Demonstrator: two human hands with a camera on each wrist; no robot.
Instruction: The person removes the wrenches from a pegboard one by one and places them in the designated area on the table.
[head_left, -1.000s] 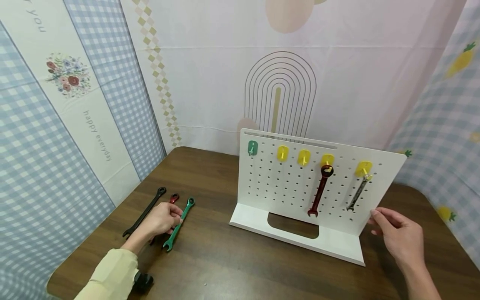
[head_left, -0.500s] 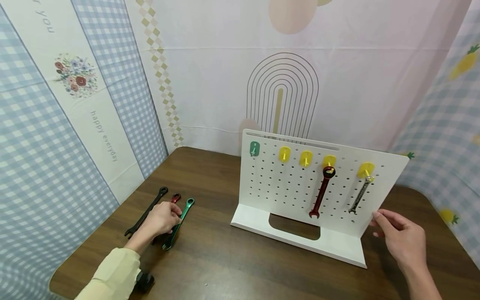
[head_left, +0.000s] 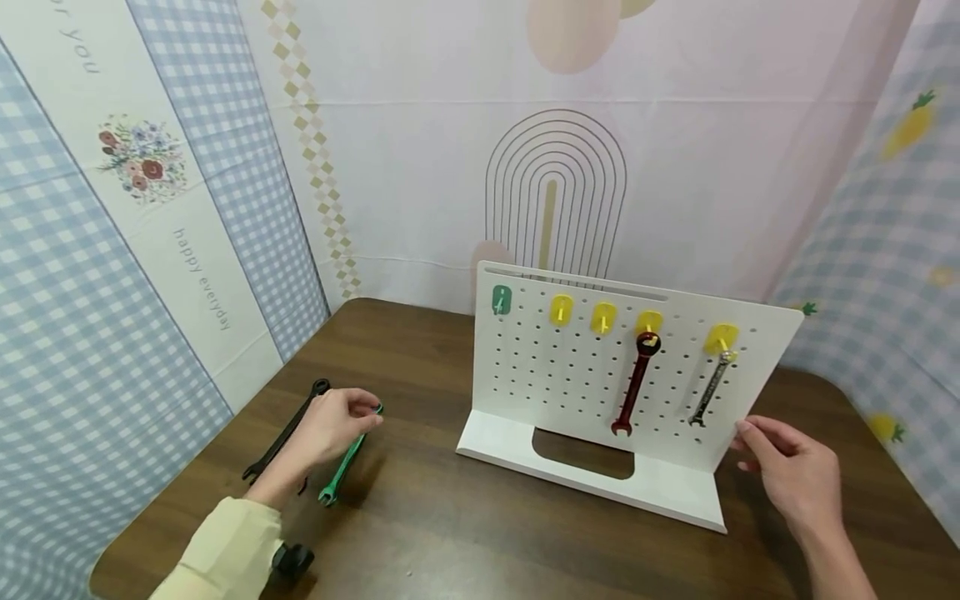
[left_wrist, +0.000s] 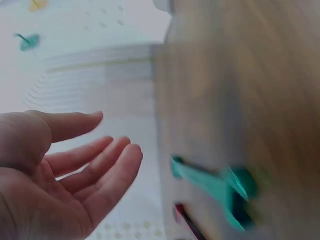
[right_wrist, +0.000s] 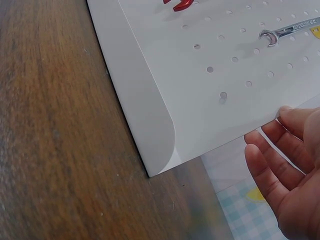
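My left hand (head_left: 337,425): holding nothing, thumb and fingers loosely apart, in head view overlapping the ring end of a green metal combination wrench (head_left: 345,471) on a brown wood-grain table (head_left: 480,542); black metal wrench (head_left: 288,435) to its left. Left wrist view only: clear gap between hand and green wrench, plus part of a red metal wrench (left_wrist: 187,221), blurred. My right hand (head_left: 798,471): pinching the side edge of a white perforated pegboard (head_left: 585,375). Right wrist view only: lettering on the small silver wrench (head_left: 708,390), hung near a dark red wrench (head_left: 636,383). Since half a second ago: left hand shifted toward the ring ends, covering the red one; right hand unchanged.
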